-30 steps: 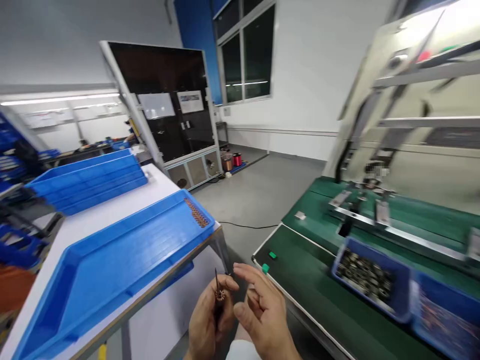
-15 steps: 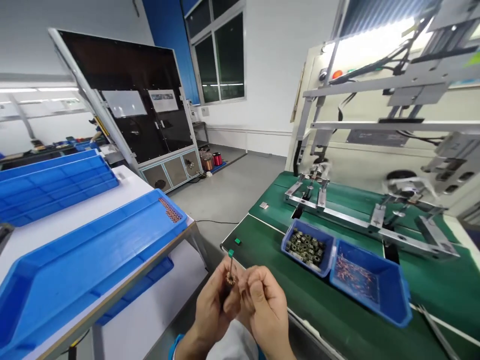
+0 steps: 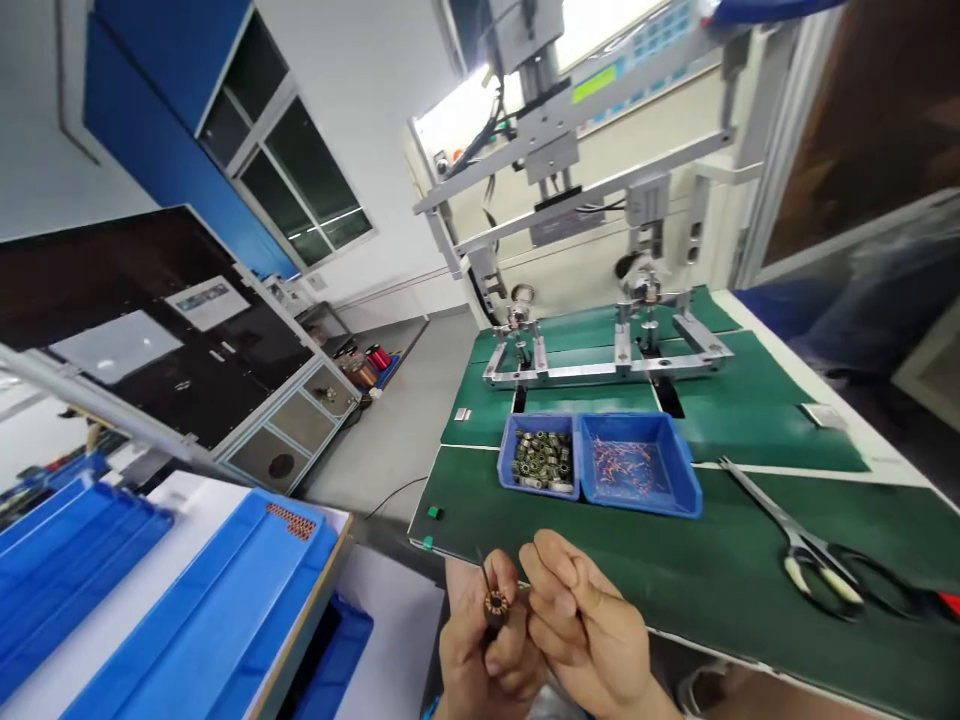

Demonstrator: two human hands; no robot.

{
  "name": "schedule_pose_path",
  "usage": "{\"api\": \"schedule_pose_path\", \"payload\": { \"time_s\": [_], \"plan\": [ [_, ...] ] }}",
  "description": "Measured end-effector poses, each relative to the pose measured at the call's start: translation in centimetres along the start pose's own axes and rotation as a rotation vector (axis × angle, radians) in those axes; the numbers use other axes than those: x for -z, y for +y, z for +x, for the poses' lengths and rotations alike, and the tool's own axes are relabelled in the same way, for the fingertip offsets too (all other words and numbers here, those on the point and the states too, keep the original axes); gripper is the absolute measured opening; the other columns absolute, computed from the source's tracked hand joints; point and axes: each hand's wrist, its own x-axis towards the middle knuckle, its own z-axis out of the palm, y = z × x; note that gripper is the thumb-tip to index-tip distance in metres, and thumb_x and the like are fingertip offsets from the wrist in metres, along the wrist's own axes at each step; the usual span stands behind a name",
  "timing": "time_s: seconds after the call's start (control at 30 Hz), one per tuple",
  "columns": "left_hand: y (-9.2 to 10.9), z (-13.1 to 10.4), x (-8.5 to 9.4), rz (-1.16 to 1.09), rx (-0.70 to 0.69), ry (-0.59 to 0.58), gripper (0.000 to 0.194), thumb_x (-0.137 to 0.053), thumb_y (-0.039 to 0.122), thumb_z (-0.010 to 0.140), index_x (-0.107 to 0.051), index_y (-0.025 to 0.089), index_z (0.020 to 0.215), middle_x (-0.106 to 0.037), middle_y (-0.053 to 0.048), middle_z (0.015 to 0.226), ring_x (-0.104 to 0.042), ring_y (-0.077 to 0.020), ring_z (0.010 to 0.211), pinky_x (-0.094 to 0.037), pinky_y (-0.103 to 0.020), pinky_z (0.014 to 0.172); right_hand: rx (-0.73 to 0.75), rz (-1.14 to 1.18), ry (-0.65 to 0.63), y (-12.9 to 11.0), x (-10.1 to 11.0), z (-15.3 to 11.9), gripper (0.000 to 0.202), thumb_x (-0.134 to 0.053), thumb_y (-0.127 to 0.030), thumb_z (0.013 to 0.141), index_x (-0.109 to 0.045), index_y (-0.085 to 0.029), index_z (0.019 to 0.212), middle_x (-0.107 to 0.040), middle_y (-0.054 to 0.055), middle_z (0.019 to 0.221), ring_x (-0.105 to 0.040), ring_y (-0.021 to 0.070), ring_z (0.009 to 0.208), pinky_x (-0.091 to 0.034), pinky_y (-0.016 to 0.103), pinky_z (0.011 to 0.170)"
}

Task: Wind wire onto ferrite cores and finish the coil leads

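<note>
My left hand [image 3: 487,640] is closed on a small copper-wound stator [image 3: 496,603], its round toothed face turned up between thumb and fingers. A thin dark rod [image 3: 482,568] sticks up beside it; where its lower end goes is hidden by the fingers. Just right of the stator, my right hand [image 3: 589,620] is pinched shut, close against the left one. Whatever lies between its fingertips is too small to make out. Both hands are in front of the green tabletop's [image 3: 600,555] near edge.
Beyond my hands stand a blue bin of metal cores [image 3: 541,460] and a blue bin with copper wire scraps [image 3: 671,455]. Scissors [image 3: 795,535] lie to the right. A metal fixture [image 3: 585,374] spans the back. A long blue tray [image 3: 225,590] holds copper-coloured parts [image 3: 292,522] at left.
My view has swung to the right and tilted, bringing the scissors fully into sight. Both hands stay close together, the stator still in the left; the right hand's fingers remain pinched.
</note>
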Motion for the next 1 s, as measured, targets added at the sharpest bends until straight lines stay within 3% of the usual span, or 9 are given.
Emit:
{"api": "schedule_pose_path", "payload": {
  "time_s": [0.1,0.2,0.3,0.47,0.57,0.7,0.83,0.9,1.0],
  "plan": [
    [0.6,0.3,0.3,0.156,0.007,0.090,0.021,-0.054,0.038,0.095,-0.067,0.023,0.087,-0.024,0.011,0.042,-0.012,-0.0036,0.032,-0.021,-0.013,0.035,0.206,-0.090,0.167,-0.6,0.6,0.3,0.035,-0.074,-0.044,0.081,-0.052,-0.020,0.069,-0.040,-0.010,0.061,-0.008,-0.0006,0.036,-0.011,0.015,0.030],
    [1.7,-0.1,1.2,0.408,-0.055,0.245,0.021,-0.066,0.042,0.087,-0.070,0.022,0.091,-0.045,0.006,0.051,-0.028,-0.0044,0.041,-0.024,-0.015,0.041,0.388,-0.299,0.334,-1.6,1.2,0.2,0.025,-0.076,-0.042,0.080,-0.065,-0.020,0.075,-0.052,-0.006,0.071,-0.012,-0.0014,0.038,-0.012,0.017,0.034],
    [2.7,-1.1,2.3,0.574,-0.057,0.354,0.021,-0.070,0.039,0.084,-0.070,0.024,0.098,-0.061,0.000,0.067,-0.042,-0.0078,0.053,-0.031,-0.017,0.047,0.487,-0.615,0.408,-1.9,1.3,-0.1,0.027,-0.075,-0.043,0.080,-0.067,-0.019,0.072,-0.058,-0.001,0.072,-0.023,0.0010,0.040,-0.018,0.020,0.037],
    [2.8,-2.5,2.7,0.734,-0.162,0.489,0.020,-0.069,0.034,0.086,-0.064,0.028,0.105,-0.063,0.000,0.078,-0.049,-0.0111,0.063,-0.040,-0.020,0.058,0.416,-1.189,0.320,0.1,0.5,-0.5,0.019,-0.066,-0.034,0.085,-0.068,-0.018,0.075,-0.045,-0.005,0.057,-0.034,0.0076,0.045,-0.029,0.022,0.042],
    [2.6,-3.1,2.4,0.830,-0.229,0.599,0.020,-0.068,0.036,0.086,-0.063,0.027,0.104,-0.060,-0.002,0.087,-0.054,-0.0151,0.077,-0.045,-0.024,0.070,0.378,-1.320,0.234,1.3,0.0,-0.6,0.010,-0.063,-0.027,0.084,-0.067,-0.018,0.082,-0.054,-0.003,0.066,-0.036,0.0062,0.043,-0.030,0.021,0.041],
    [3.0,-4.3,3.3,1.029,-0.216,0.605,0.021,-0.067,0.037,0.087,-0.066,0.026,0.105,-0.062,-0.006,0.096,-0.055,-0.0196,0.088,-0.046,-0.028,0.078,0.337,-1.384,0.182,2.1,-0.3,-0.5,0.007,-0.063,-0.024,0.084,-0.065,-0.019,0.088,-0.062,0.001,0.079,-0.040,0.0064,0.044,-0.031,0.021,0.038],
    [3.4,-5.1,4.3,1.087,-0.170,0.574,0.022,-0.065,0.035,0.088,-0.066,0.024,0.108,-0.064,-0.008,0.099,-0.056,-0.0218,0.092,-0.046,-0.031,0.083,0.290,-1.433,0.177,2.3,-0.1,-0.1,0.015,-0.056,-0.024,0.090,-0.062,-0.020,0.078,-0.058,0.001,0.073,-0.048,0.0103,0.054,-0.037,0.022,0.048],
    [3.4,-5.0,4.2,1.005,-0.141,0.571,0.020,-0.064,0.035,0.089,-0.065,0.025,0.106,-0.062,-0.006,0.096,-0.056,-0.0203,0.090,-0.046,-0.029,0.082,0.244,-1.408,0.157,2.5,0.1,0.1,0.022,-0.051,-0.027,0.093,-0.058,-0.019,0.074,-0.055,0.001,0.072,-0.049,0.0117,0.059,-0.039,0.023,0.053],
    [3.4,-4.2,3.5,0.656,-0.039,0.537,0.017,-0.070,0.036,0.085,-0.065,0.026,0.099,-0.058,0.000,0.080,-0.050,-0.0116,0.067,-0.041,-0.019,0.059,0.076,-1.104,0.142,3.2,0.7,0.5,0.028,-0.049,-0.039,0.095,-0.051,-0.020,0.075,-0.052,-0.001,0.068,-0.047,0.0111,0.058,-0.038,0.023,0.053]
  ]
}}
